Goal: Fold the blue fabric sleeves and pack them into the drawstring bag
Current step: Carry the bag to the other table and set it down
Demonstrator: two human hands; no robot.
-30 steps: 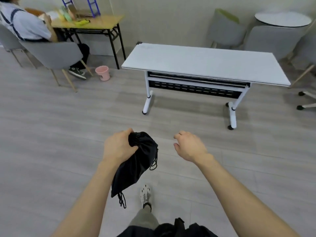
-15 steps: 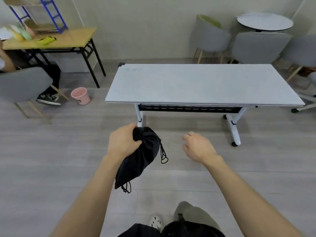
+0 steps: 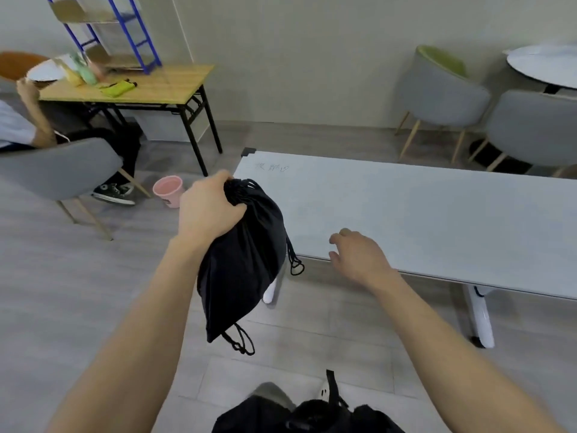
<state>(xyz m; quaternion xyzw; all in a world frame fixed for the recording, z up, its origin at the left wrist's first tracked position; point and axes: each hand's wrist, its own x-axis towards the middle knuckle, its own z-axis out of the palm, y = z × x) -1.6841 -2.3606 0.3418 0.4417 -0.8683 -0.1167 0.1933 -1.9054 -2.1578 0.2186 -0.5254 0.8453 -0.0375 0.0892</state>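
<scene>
Gripping drawstring bag (image 3: 246,264) by its neck in left hand (image 3: 209,210), bag hanging below. Relaxed and empty, right hand (image 3: 359,257) over table (image 3: 437,214) edge.

Grey wood-plank floor (image 3: 78,292), plain beige wall (image 3: 296,57). A long white rectangular table (image 3: 437,220) stands right of centre. Far left, a wooden-topped table with black metal legs (image 3: 162,85), a pink bucket (image 3: 168,190) nearby. Grey upholstered chairs (image 3: 437,92) far right.

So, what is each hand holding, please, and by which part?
Left hand grips the black drawstring bag by its gathered neck; right hand holds nothing.
</scene>
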